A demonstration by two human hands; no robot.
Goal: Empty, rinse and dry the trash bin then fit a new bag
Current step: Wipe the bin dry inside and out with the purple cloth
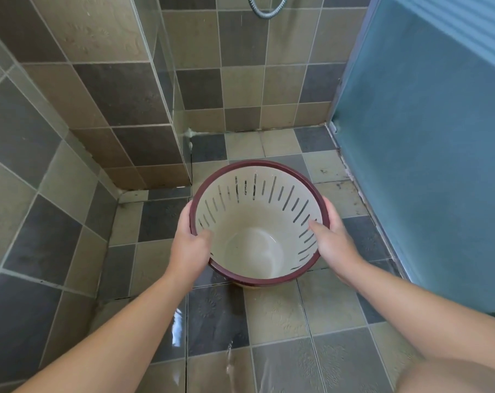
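At frame centre over the wet tiled floor [274, 313], my left hand [191, 245] and right hand [333, 241] clamp the slotted cream plastic bin's maroon rim [257, 165]; I should tip it slowly, draining rinse water completely.

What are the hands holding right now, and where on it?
Both hold the trash bin by its dark red rim: left hand on the left side, right hand on the right, thumbs inside.
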